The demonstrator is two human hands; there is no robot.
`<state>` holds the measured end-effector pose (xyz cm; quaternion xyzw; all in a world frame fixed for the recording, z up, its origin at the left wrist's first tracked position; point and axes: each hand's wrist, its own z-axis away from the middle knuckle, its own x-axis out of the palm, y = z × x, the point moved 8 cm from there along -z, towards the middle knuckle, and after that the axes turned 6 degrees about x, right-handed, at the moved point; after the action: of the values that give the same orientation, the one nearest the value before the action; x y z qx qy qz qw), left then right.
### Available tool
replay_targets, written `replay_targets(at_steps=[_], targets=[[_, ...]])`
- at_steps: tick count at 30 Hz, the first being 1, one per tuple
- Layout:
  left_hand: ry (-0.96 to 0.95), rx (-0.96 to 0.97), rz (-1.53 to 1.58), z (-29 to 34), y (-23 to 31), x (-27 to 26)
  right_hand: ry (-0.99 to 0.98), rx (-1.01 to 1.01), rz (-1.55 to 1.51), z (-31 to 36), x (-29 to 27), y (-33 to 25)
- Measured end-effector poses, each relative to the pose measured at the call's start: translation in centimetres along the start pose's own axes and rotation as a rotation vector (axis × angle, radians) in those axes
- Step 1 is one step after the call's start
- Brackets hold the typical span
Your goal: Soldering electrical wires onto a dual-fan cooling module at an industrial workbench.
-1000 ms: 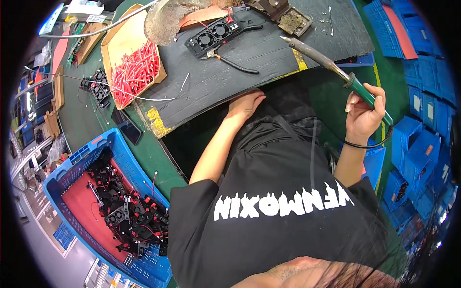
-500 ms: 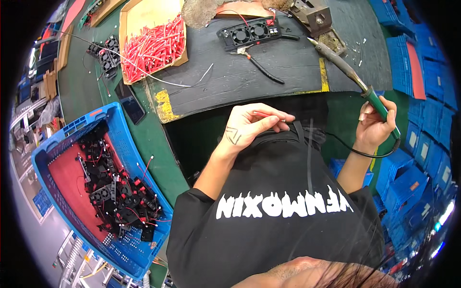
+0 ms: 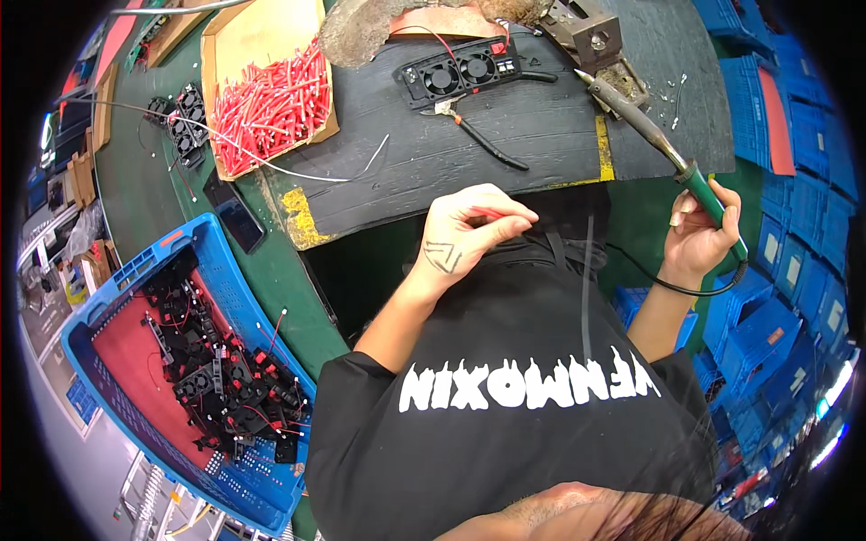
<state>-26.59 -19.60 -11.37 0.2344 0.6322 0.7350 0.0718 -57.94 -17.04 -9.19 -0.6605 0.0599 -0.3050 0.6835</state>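
Note:
My left hand (image 3: pixel 465 233) is raised near the bench's front edge, thumb and fingers pinched on a thin red piece (image 3: pixel 485 213), like those in the box. Only part of it shows. In my right hand (image 3: pixel 702 236) is a soldering iron (image 3: pixel 651 133), gripped by its green handle, with the tip pointing up and left toward a metal stand (image 3: pixel 594 43). A black twin-fan unit (image 3: pixel 458 76) with red wires lies on the dark board ahead. Pliers with black handles (image 3: pixel 492 146) rest against it, partly hidden.
A cardboard box (image 3: pixel 257 34) of red wire pieces stands at the back left, a pale wire (image 3: pixel 280 171) lying across it. A phone (image 3: pixel 240 216) lies nearby. The blue crate (image 3: pixel 236 269) at left contains many fan units. Blue bins (image 3: pixel 753 334) stack up at right.
The view has shifted slightly, so the bench items sit a little left and lower. My left hand has tipped slightly, still pinching the red piece. The soldering iron stays in my right hand.

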Motion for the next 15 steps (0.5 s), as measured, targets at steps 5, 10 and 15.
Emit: replay_targets(at_steps=[5, 10, 15], targets=[[0.203, 0.147, -0.606, -0.7, 1.9, -1.7, 0.019, -0.001, 0.024, -0.5, 0.7, -0.2], [0.17, 0.329, -0.815, -2.1, 3.9, -1.8, -0.094, 0.006, 0.023, -0.8, 2.2, 0.0], [0.17, 0.276, -0.902, -3.3, 3.7, -2.5, -0.098, 0.041, 0.031, -0.6, 3.7, 0.8]])
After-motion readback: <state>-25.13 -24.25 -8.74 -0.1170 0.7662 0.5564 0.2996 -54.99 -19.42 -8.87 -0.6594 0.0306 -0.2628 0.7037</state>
